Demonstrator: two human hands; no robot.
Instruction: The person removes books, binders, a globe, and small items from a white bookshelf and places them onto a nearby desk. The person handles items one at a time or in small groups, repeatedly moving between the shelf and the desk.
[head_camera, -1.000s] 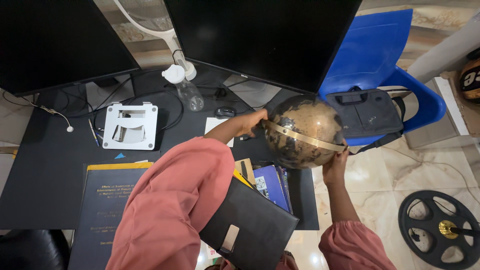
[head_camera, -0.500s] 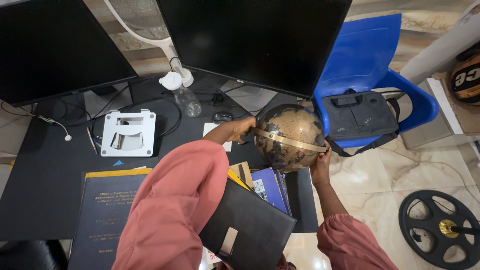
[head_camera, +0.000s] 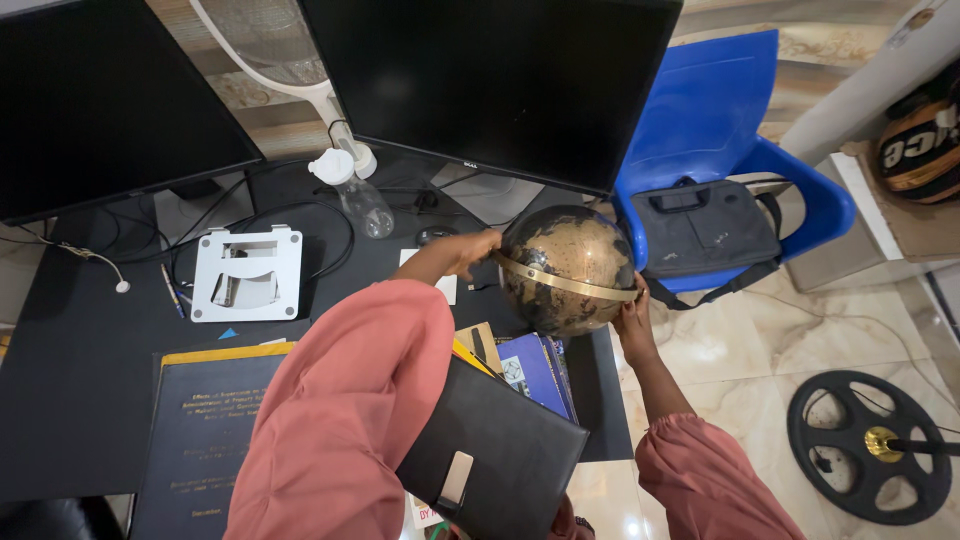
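A dark brown and gold globe (head_camera: 565, 265) with a brass ring sits over the right end of the black desk (head_camera: 80, 400). My left hand (head_camera: 468, 251) grips its left side at the ring. Its right side is held by my right hand (head_camera: 632, 318), just under the ring. Both sleeves are salmon pink. A black folder with a clasp (head_camera: 490, 460) is tucked under my left arm. Blue and yellow books (head_camera: 535, 370) lie on the desk beneath the globe.
Two dark monitors (head_camera: 490, 80) stand at the back. A clear bottle (head_camera: 355, 195), a white stand (head_camera: 245, 275) and cables lie on the desk, with a dark bound book (head_camera: 195, 440) in front. A blue chair (head_camera: 720, 130) holds a grey bag (head_camera: 705, 225). A black wheel (head_camera: 870, 445) lies on the floor.
The globe has come left and lower, from beside the blue chair to over the desk's right end, still held in both hands.
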